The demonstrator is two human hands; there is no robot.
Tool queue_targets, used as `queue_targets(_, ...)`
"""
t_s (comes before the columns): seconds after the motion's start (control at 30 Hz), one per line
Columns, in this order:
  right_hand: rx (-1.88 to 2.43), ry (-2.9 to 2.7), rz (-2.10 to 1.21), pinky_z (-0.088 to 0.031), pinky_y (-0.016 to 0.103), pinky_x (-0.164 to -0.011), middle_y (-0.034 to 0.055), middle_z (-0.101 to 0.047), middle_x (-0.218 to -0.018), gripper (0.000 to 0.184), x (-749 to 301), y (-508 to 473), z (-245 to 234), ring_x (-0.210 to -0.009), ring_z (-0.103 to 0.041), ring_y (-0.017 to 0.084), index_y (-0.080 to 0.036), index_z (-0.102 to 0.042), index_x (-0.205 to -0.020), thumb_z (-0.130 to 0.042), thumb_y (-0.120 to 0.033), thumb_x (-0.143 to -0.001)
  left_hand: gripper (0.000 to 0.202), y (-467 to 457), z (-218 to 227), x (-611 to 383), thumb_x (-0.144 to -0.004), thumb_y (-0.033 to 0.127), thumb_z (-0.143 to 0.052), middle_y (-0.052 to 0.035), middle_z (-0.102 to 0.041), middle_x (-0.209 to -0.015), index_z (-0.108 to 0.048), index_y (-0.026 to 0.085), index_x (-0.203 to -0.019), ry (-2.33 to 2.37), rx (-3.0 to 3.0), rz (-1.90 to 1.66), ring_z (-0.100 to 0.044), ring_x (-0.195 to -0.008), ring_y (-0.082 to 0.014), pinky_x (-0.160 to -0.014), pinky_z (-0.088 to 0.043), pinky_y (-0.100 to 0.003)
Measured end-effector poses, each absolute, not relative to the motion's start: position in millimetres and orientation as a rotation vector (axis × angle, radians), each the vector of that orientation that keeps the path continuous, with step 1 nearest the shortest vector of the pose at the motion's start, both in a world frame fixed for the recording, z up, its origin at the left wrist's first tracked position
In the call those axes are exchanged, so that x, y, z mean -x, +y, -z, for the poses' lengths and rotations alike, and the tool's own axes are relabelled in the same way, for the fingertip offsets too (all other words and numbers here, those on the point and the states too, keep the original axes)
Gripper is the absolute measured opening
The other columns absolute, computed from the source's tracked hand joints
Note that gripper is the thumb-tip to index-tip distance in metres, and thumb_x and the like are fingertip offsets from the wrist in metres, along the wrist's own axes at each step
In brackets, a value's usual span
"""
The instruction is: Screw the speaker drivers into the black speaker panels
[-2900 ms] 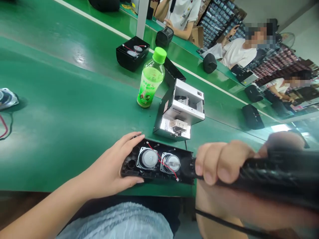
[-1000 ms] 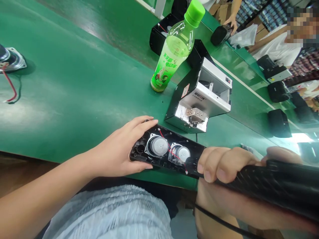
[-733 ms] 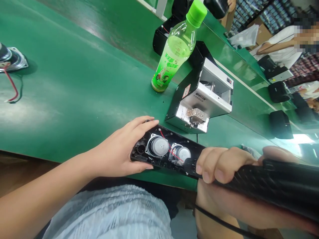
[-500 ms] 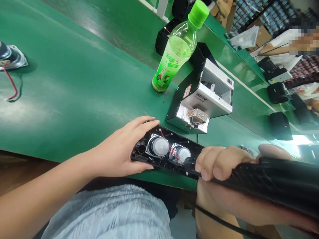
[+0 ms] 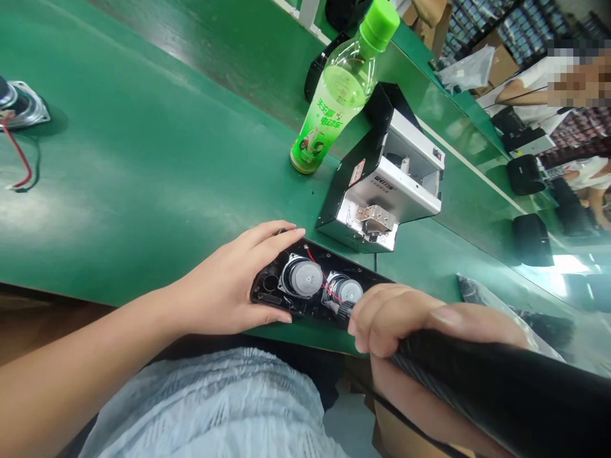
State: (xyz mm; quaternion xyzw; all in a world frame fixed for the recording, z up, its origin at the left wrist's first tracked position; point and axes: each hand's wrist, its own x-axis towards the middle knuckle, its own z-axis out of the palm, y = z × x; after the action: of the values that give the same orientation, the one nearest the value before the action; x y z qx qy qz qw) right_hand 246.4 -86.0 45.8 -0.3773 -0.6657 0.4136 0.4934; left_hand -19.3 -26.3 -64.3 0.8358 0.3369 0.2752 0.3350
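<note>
My left hand grips the near end of a black plastic speaker housing, which lies open on the green workbench. Two round speaker drivers sit inside it, one beside the other, joined by a thin red wire. My right hand is wrapped around a black corded electric screwdriver. Its tip is at the far driver's edge, partly hidden by my fingers.
A green-capped drink bottle and a silver-and-black screw feeder stand just beyond the housing. A loose speaker driver with wires lies at far left. Black speaker boxes line the neighbouring bench, with co-workers beyond.
My right hand and the screwdriver have shifted left and toward me, tilting over the far driver. A plastic bag now shows at right. My left hand and the housing stay in place.
</note>
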Motion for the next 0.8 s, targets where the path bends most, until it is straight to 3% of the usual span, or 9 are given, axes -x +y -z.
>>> queue_targets(0.1, 0.773, -1.764, -0.994, -0.068, 0.046, -0.066, 0.0005, -0.076, -0.082, 0.069, -250, -84, -42, -0.067, -0.077, 0.023, -0.036, -0.067, -0.149, -0.062, -0.003, -0.088, 0.111, -27, 62, 21, -0.091, 0.064, -0.085, -0.0183, -0.039, -0.178, -0.024, 0.032, -0.178, 0.882, -2.181, -0.714, -0.041, -0.166, -0.0413, -0.134, -0.044, -0.061)
queue_targets(0.2, 0.768, -1.734, -0.937, -0.068, 0.044, -0.065, -0.0005, -0.074, -0.081, 0.07, -250, -84, -36, -0.066, -0.075, 0.021, -0.035, -0.067, -0.148, -0.064, -0.003, -0.086, 0.11, -26, 60, 21, -0.091, 0.065, -0.084, -0.0194, -0.039, -0.177, -0.024, 0.031, -0.177, 0.88, -2.19, -0.691, -0.043, -0.164, -0.0415, -0.132, -0.046, -0.062)
queue_targets(0.37, 0.757, -1.598, -0.84, -0.065, 0.042, -0.063, 0.0002, -0.072, -0.079, 0.053, -237, -90, -22, -0.066, -0.072, 0.02, -0.03, -0.071, -0.139, -0.057, -0.005, -0.094, 0.112, -23, 58, 23, -0.09, 0.062, -0.086, -0.0183, -0.037, -0.179, -0.024, 0.032, -0.178, 0.902, -2.217, -0.634, -0.044, -0.164, -0.041, -0.13, -0.048, -0.062)
queue_targets(0.5, 0.707, -1.383, -0.655, -0.06, 0.037, -0.053, 0.0013, -0.071, -0.073, 0.031, -216, -93, -6, -0.059, -0.067, 0.02, -0.023, -0.076, -0.13, -0.056, -0.023, -0.106, 0.114, -26, 47, 29, -0.091, 0.068, -0.083, -0.0186, -0.029, -0.184, -0.02, 0.032, -0.179, 0.925, -2.295, -0.571, -0.041, -0.165, -0.0433, -0.126, -0.049, -0.061)
queue_targets(0.53, 0.699, -1.349, -0.635, -0.059, 0.036, -0.051, 0.001, -0.071, -0.073, 0.03, -212, -93, -4, -0.058, -0.066, 0.019, -0.023, -0.077, -0.129, -0.058, -0.03, -0.107, 0.107, -28, 42, 30, -0.093, 0.067, -0.081, -0.0195, -0.031, -0.183, -0.025, 0.03, -0.177, 0.937, -2.335, -0.617, -0.041, -0.164, -0.0437, -0.125, -0.048, -0.061)
queue_targets(0.6, 0.743, -1.268, -0.652, -0.058, 0.035, -0.05, 0.0003, -0.072, -0.073, 0.035, -210, -91, -8, -0.056, -0.066, 0.019, -0.024, -0.078, -0.126, -0.064, -0.05, -0.107, 0.072, -30, 29, 30, -0.103, 0.053, -0.075, -0.0188, -0.049, -0.171, -0.047, 0.028, -0.165, 0.984, -2.445, -0.77, -0.054, -0.152, -0.0407, -0.119, -0.048, -0.057)
queue_targets(0.7, 0.833, -1.102, -0.827, -0.056, 0.037, -0.051, 0.0002, -0.071, -0.07, 0.061, -218, -86, -34, -0.053, -0.064, 0.02, -0.028, -0.078, -0.125, -0.063, -0.079, -0.097, 0.022, -31, 13, 24, -0.109, 0.028, -0.066, -0.0084, -0.078, -0.128, -0.069, 0.025, -0.13, 0.949, -2.615, -0.885, -0.071, -0.112, -0.029, -0.097, -0.045, -0.048)
queue_targets(0.8, 0.824, -0.995, -0.804, -0.053, 0.035, -0.049, -0.0023, -0.068, -0.063, 0.06, -235, -69, -72, -0.046, -0.057, 0.018, -0.032, -0.078, -0.124, -0.059, -0.082, -0.097, 0.015, -27, 4, 12, -0.107, 0.027, -0.068, -0.0047, -0.082, -0.113, -0.074, 0.021, -0.12, 0.827, -2.705, -0.746, -0.073, -0.096, -0.0267, -0.085, -0.04, -0.046)
